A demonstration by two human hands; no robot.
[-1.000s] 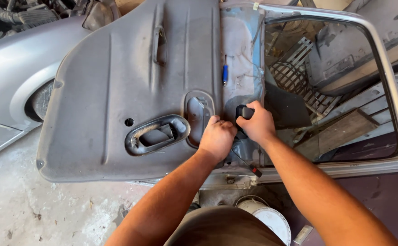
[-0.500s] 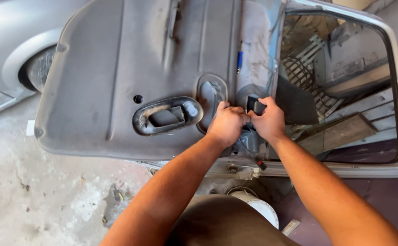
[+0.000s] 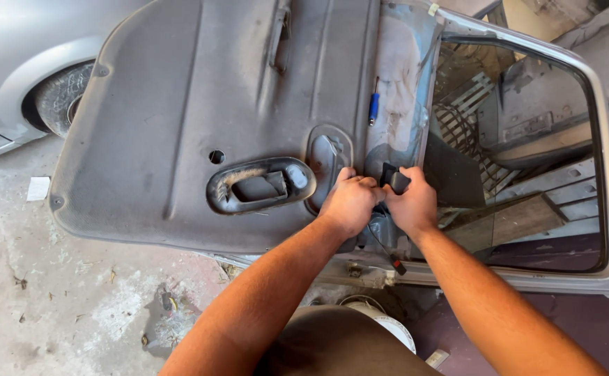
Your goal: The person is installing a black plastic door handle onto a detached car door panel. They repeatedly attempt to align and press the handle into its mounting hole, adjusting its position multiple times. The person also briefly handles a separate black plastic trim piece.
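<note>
Both hands sit a little lower and nearer the middle of the view than half a second ago, and the grey door panel (image 3: 179, 118) now fills more of the upper left, its armrest pull-cup (image 3: 261, 185) shifted toward centre. The left hand (image 3: 350, 202) is curled into a loose fist at the panel's right edge, just at three o'clock from the oval inner handle surround (image 3: 327, 163); its fingers are folded under, and I cannot tell what, if anything, they pinch. The right hand (image 3: 414, 205) presses against it, knuckle to knuckle, fingers closed around a small black plastic part (image 3: 396, 181) that pokes out above the thumb at twelve o'clock. A thin dark wire with a red-tipped plug (image 3: 396, 264) hangs at six o'clock below the hands.

At twelve o'clock from the hands a screwdriver with a blue handle (image 3: 373, 108) lies on the bare door skin under clear plastic sheeting (image 3: 402, 83). The silver door frame (image 3: 607, 209) rings the window opening at three o'clock, where a wooden plank (image 3: 520, 216) and a metal grille (image 3: 468, 111) show through.

At nine o'clock, on the stained concrete floor (image 3: 60, 306), lies a small white rectangular paper slip (image 3: 37, 188). A pale rectangular tag (image 3: 437, 358) lies at five o'clock beside a white bucket (image 3: 391, 327). A small yellowish tape scrap (image 3: 433, 9) sticks to the frame's top corner. A silver car's wheel (image 3: 60, 101) sits at ten o'clock.
</note>
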